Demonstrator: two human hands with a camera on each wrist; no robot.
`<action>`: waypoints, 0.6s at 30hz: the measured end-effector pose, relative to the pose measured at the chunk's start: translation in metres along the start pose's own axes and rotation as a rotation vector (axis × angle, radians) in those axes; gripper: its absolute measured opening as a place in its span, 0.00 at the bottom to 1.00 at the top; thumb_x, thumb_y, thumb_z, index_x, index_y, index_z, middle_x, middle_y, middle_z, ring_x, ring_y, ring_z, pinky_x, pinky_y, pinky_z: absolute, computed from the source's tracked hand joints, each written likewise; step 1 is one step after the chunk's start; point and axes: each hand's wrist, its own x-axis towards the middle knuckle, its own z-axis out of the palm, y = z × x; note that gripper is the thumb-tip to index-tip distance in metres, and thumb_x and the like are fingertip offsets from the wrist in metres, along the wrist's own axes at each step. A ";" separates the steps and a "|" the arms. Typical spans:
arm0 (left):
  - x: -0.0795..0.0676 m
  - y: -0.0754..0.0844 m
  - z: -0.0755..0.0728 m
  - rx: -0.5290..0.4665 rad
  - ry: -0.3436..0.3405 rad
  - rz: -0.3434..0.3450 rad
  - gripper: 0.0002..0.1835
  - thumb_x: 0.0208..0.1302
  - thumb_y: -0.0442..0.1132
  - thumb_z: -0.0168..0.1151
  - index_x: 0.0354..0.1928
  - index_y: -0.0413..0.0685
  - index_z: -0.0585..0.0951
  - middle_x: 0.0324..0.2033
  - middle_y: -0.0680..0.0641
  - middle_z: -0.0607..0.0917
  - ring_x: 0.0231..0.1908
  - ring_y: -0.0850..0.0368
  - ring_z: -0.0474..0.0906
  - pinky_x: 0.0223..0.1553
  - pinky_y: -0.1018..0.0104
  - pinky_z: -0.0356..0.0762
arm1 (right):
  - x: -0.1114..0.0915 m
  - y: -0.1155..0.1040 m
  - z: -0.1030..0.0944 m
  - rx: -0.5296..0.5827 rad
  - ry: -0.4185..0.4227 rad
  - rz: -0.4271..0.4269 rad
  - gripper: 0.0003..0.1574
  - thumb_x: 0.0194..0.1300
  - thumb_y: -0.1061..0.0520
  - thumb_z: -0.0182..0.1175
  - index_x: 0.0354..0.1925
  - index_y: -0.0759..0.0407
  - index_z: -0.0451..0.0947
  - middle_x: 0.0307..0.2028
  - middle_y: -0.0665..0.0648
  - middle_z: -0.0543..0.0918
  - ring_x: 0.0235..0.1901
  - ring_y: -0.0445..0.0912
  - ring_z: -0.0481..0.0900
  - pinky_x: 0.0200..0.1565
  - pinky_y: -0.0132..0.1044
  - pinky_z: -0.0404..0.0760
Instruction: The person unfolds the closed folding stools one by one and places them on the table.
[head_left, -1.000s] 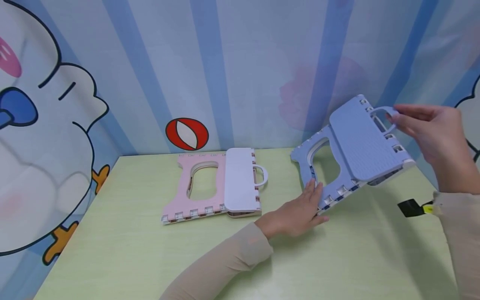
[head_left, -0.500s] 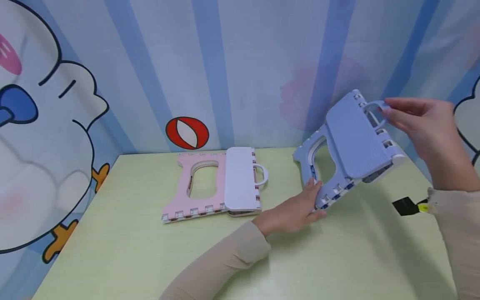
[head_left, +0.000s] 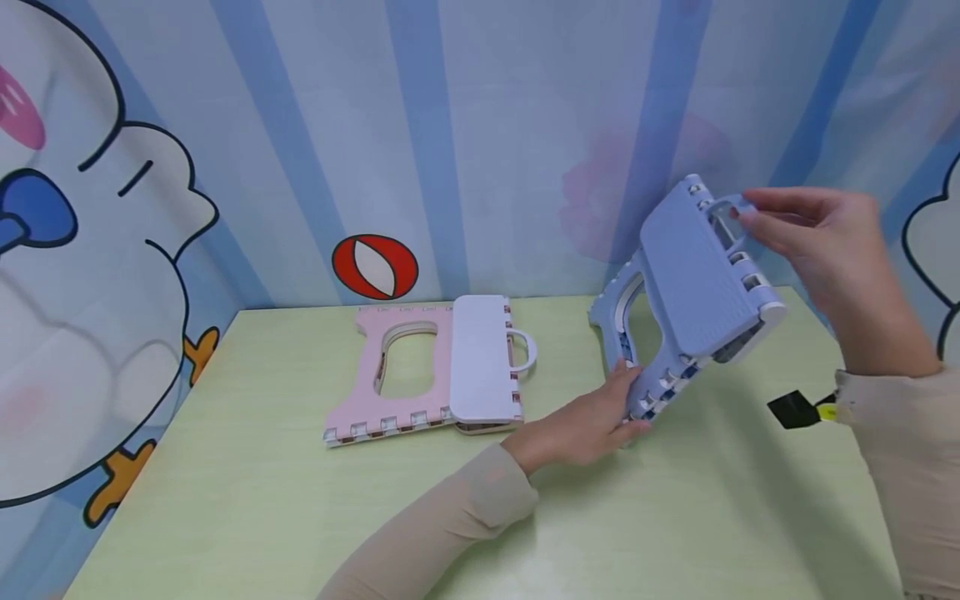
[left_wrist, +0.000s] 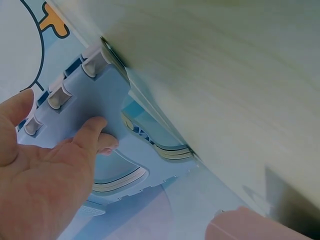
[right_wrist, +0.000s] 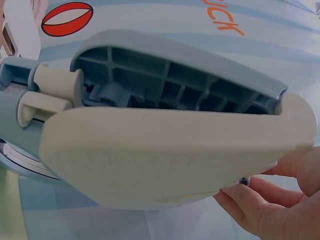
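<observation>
In the head view a blue folding step stool, folded flat, stands tilted at the table's right side, its lower edge toward the tabletop. My right hand pinches the loop handle at its upper end between thumb and fingers. Low on the stool, my left hand grips the leg edge; in the left wrist view its fingers lie on the leg panel and the thumb sits by the hinges. The right wrist view shows a gap between the top's two halves, with ribs inside.
A pink and white folding step stool lies folded on the pale green table, left of the blue one. Behind stands a blue striped cloth with cartoon figures. A black tag hangs at my right sleeve.
The upper end of the blue stool has risen and swung left, with my right hand moving along. My left hand stays low on it, shifted slightly. The pink stool has not moved.
</observation>
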 end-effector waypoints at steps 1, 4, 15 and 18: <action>0.000 0.000 0.000 0.000 0.001 -0.001 0.40 0.79 0.52 0.44 0.79 0.44 0.40 0.77 0.37 0.36 0.74 0.53 0.49 0.70 0.68 0.54 | 0.000 -0.001 0.001 0.007 -0.006 -0.004 0.32 0.68 0.49 0.63 0.67 0.56 0.74 0.54 0.44 0.76 0.56 0.42 0.73 0.56 0.26 0.74; -0.001 0.000 -0.001 0.005 0.003 -0.001 0.39 0.79 0.52 0.44 0.79 0.42 0.40 0.77 0.36 0.37 0.73 0.52 0.53 0.69 0.67 0.56 | 0.000 -0.002 0.002 0.029 -0.029 0.002 0.33 0.67 0.49 0.64 0.67 0.57 0.74 0.53 0.44 0.75 0.53 0.40 0.75 0.51 0.23 0.76; -0.001 -0.001 -0.001 -0.002 0.030 0.004 0.39 0.79 0.50 0.45 0.78 0.43 0.38 0.76 0.34 0.47 0.68 0.55 0.63 0.65 0.68 0.64 | 0.000 -0.005 0.008 -0.006 -0.068 -0.046 0.33 0.67 0.48 0.65 0.67 0.56 0.73 0.55 0.46 0.76 0.55 0.40 0.76 0.47 0.21 0.77; -0.002 -0.001 -0.001 0.002 0.040 0.007 0.39 0.79 0.49 0.46 0.78 0.43 0.38 0.71 0.37 0.63 0.61 0.60 0.71 0.57 0.71 0.70 | 0.000 -0.006 0.011 0.011 -0.085 -0.062 0.34 0.67 0.49 0.65 0.67 0.57 0.73 0.54 0.46 0.77 0.54 0.40 0.76 0.47 0.21 0.77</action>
